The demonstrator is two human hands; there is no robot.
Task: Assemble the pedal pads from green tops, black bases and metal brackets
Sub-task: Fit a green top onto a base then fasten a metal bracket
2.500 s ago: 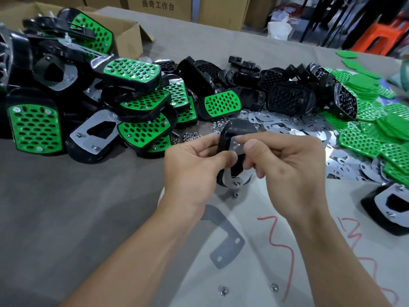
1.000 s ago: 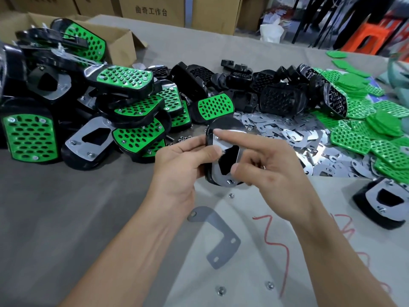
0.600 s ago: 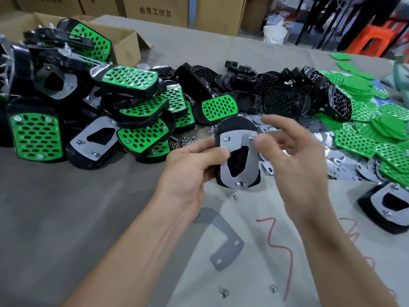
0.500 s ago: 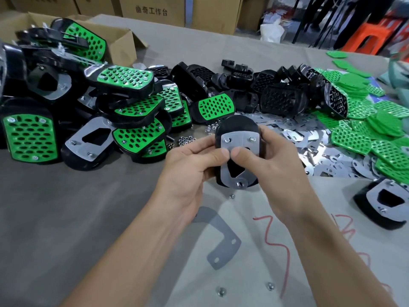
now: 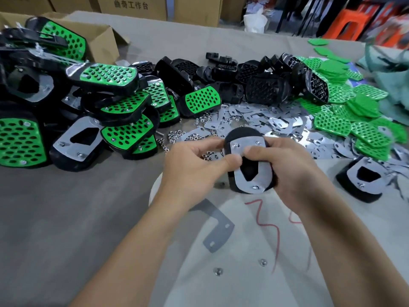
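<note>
The pedal pad [image 5: 250, 169] is held up off the table [image 5: 66, 218] between both hands, underside toward the camera. Its metal bracket [image 5: 241, 185] lies flat on the black base [image 5: 242, 132], with fasteners showing at three holes. The left hand [image 5: 194, 171] has its grip closed on the pad's left edge, thumb pressed onto the bracket and fingers curled behind. The right hand [image 5: 296, 173] wraps the right edge, thumb also on the plate. The green face is turned away, so I cannot tell whether it is fitted. I judge the piece light and rigid: a hard plastic shell and a thin, stiff steel plate whose edges may be sharp. The glossy base could slip, so it is best taken by the long rims, with thumbs holding the bracket square over its holes. The small nuts [image 5: 174, 136] look fiddly and likely to roll. Grey cloth covers the table, and under the hands a pale sheet [image 5: 243, 273] marked in red carries a grey angled plate [image 5: 215, 229]. To the left is a heap of finished pads [image 5: 124, 131]. Ahead are bare bases [image 5: 263, 87] and loose brackets [image 5: 276, 124], with green tops [image 5: 354, 129] to the right. Cardboard boxes [image 5: 132, 5] and an orange stool [image 5: 349, 23] stand behind.
</note>
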